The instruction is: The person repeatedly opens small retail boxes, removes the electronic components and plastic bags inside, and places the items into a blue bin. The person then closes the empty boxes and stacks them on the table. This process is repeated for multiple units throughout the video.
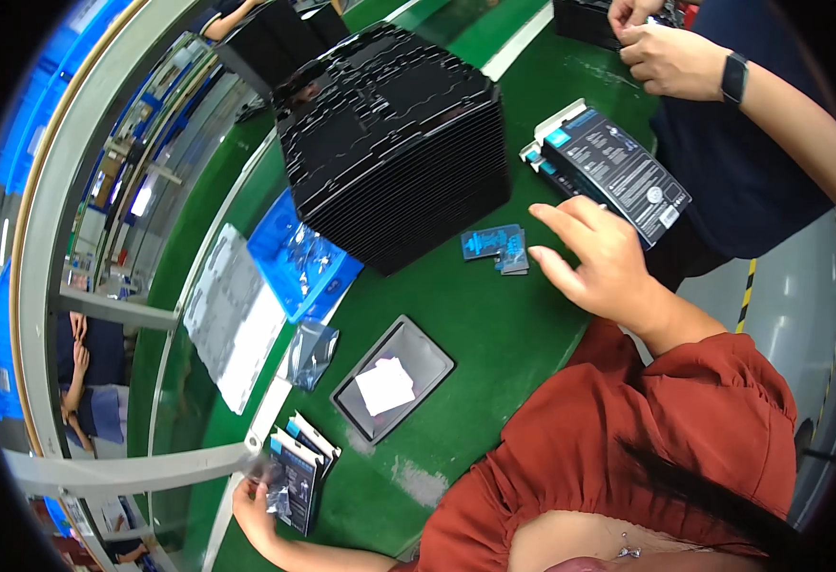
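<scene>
At the lower left, my left hand (pixel 254 508) is closed on a small clear plastic bag (pixel 273 484), whose contents I cannot make out. It is held against two dark printed cartons (pixel 301 496) with white flaps open at their tops. My right hand (pixel 597 259) hovers over the bench on the right, thumb and fingers apart and holding nothing. Just left of its fingertips lie a few blue and grey cards (pixel 496 248), partly overlapping. Beyond that hand rest more dark printed cartons (pixel 618 167) with open white flaps.
Stacked black plastic trays (pixel 399 143) rise from the green bench (pixel 485 353). Left of them sits a blue bin (pixel 289 253) of small clear bags. A shallow grey tray (pixel 416 355) holds white slips (pixel 384 385). A metal frame (pixel 122 474) edges the left. A co-worker's hands (pixel 670 59) work at upper right.
</scene>
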Tool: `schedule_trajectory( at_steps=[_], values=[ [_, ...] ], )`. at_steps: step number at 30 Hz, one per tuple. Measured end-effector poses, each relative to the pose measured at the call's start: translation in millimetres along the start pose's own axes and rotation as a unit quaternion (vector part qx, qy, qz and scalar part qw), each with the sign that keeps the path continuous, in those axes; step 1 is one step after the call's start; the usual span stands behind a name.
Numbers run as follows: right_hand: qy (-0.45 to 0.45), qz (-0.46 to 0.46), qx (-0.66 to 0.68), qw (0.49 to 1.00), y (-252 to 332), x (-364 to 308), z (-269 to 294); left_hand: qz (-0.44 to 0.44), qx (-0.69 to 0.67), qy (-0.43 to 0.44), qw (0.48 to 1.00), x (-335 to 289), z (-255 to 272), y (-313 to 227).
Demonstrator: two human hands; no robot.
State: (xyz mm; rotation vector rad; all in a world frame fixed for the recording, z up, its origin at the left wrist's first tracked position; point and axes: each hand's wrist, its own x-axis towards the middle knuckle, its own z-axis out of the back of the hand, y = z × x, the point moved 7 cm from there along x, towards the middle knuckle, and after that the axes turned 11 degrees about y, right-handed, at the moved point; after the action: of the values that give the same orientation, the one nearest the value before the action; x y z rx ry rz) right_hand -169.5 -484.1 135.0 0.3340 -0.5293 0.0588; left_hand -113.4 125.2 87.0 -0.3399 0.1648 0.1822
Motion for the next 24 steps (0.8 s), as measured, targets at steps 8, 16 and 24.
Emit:
schedule_trajectory(
  at_steps=[8, 16, 24],
  values=[
    [0.081, -0.119, -0.139, 0.980, -80.9, -17.3, 34.9, -0.063, 0.084, -0.205, 0.973, -24.7, 41.5, 16.9],
    [-0.002, -0.086, -0.086, 0.993, -29.7, -12.3, 62.7, -0.274, -0.223, -0.161, 0.921, -80.9, 22.5, -190.0],
    [0.044, 0.187, 0.120, 0.974, 101.8, -10.8, -15.4, -0.322, -0.600, 0.306, 0.665, -98.5, -120.1, -316.4]
  ],
)
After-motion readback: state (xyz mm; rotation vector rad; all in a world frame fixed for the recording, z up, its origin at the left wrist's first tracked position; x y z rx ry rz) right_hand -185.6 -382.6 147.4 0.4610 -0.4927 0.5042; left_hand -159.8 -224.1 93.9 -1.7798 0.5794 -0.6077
